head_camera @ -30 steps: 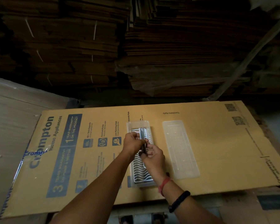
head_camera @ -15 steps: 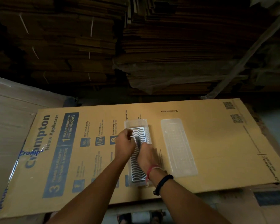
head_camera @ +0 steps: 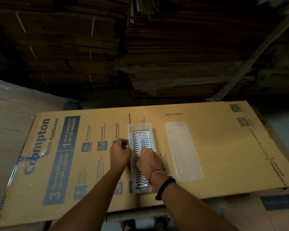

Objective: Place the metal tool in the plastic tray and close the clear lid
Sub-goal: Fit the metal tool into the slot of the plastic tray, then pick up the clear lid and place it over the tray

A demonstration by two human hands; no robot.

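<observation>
Metal tool (head_camera: 141, 144), a slim grey bar, is pinched by the right hand (head_camera: 148, 158) over the clear plastic tray (head_camera: 141, 127). Left hand (head_camera: 121, 153) loosely curled, empty, touches the tray's left rim. Released askew, the bar could block the clear lid (head_camera: 183, 150).

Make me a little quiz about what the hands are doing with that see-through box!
1. True or false: the clear lid is already on the plastic tray.
2. Which hand rests on the metal tool: (a) left hand (b) right hand?
3. What big flat thing lies under the tray?

Key:
1. False; it lies beside the tray, to its right.
2. (b).
3. A printed cardboard sheet.
</observation>
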